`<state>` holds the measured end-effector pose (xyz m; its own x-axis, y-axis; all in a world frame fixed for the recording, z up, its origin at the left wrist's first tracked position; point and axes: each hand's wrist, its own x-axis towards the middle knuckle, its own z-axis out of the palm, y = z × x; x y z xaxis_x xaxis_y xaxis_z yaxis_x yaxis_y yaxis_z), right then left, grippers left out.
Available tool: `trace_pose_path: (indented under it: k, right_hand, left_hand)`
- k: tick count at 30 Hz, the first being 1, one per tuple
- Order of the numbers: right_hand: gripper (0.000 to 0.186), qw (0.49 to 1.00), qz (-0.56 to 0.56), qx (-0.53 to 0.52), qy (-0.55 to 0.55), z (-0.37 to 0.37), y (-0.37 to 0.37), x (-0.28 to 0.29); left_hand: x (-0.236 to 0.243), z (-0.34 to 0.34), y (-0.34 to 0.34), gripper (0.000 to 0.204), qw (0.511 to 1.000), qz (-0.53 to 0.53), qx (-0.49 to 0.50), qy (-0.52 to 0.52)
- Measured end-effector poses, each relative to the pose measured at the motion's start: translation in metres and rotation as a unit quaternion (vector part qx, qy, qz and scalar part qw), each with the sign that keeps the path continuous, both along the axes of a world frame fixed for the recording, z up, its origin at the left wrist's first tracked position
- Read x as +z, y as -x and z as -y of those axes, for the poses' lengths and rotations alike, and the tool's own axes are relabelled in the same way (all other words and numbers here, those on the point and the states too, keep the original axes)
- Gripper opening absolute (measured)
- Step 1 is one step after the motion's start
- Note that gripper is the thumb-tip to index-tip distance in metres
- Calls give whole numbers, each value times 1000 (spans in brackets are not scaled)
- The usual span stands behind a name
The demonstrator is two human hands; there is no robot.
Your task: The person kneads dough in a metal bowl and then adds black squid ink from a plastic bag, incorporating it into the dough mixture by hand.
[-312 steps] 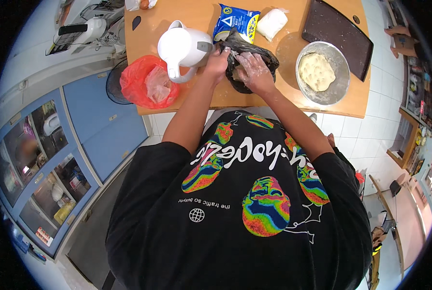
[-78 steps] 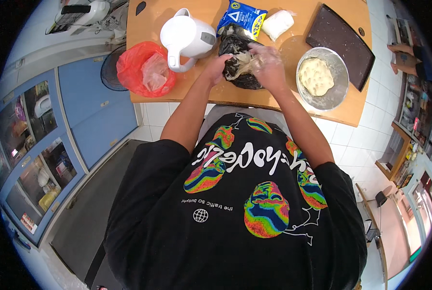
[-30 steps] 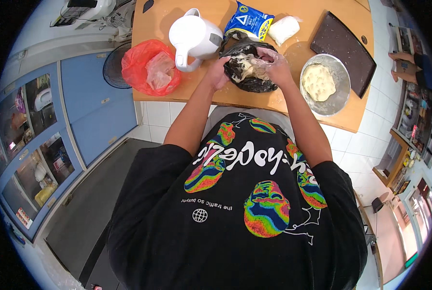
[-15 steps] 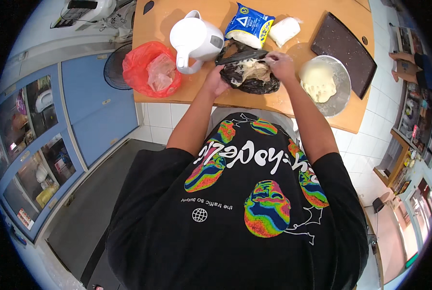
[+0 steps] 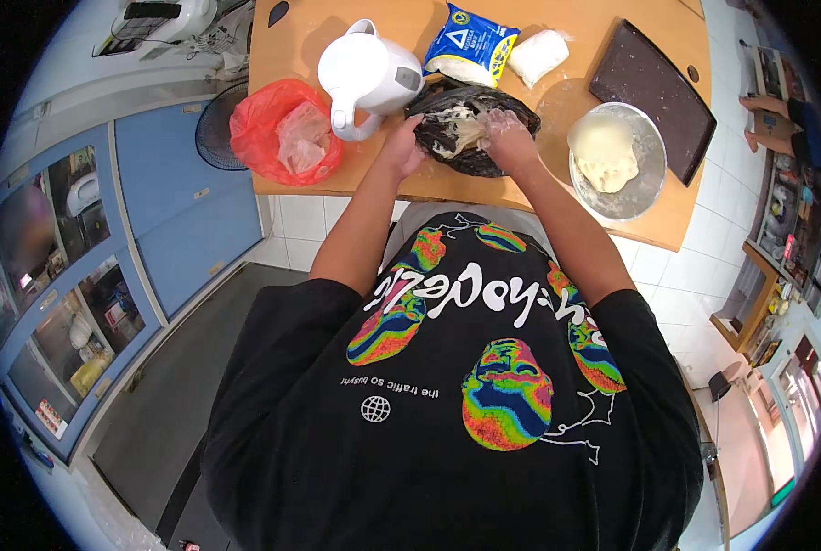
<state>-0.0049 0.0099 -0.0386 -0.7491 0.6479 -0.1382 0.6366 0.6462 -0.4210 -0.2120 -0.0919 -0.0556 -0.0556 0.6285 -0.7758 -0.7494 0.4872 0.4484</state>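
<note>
A black plastic bag [image 5: 484, 167] lies gathered at the front edge of the table, its mouth spread apart. Inside it shows a pale, sticky dough [image 5: 460, 130] smeared over the plastic. My left hand [image 5: 403, 150] is closed on the bag's left rim, its fingertips partly hidden by the plastic. Over the right side of the opening, my right hand [image 5: 509, 142] curls its whitish, coated fingers against the dough. To the right, a metal bowl [image 5: 654, 176] holds a smooth cream-coloured dough lump [image 5: 605, 163].
A white electric kettle [image 5: 371, 75] and a red plastic bag [image 5: 245, 138] with clear plastic inside stand left. Behind the black bag lie a blue-and-white packet [image 5: 473, 46] and a small white bag [image 5: 539, 57]. A dark tray [image 5: 658, 92] sits far right on the wooden table [image 5: 566, 18].
My right hand has moved left and down from the bag's right rim to the dough inside. The bag's mouth has spread wider. My left hand stays at the left rim.
</note>
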Motion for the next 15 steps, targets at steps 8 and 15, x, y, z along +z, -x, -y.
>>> trace_pose_path:
  k: [8, 15]
  right_hand:
    - [35, 901, -234, -204, 304, -29, -34, 8]
    - [54, 978, 14, 187, -89, -12, -22, 18]
  left_hand:
    - [-27, 16, 2, 43, 999, 26, -1, 26]
    - [-36, 20, 11, 34, 999, 0, -21, 41]
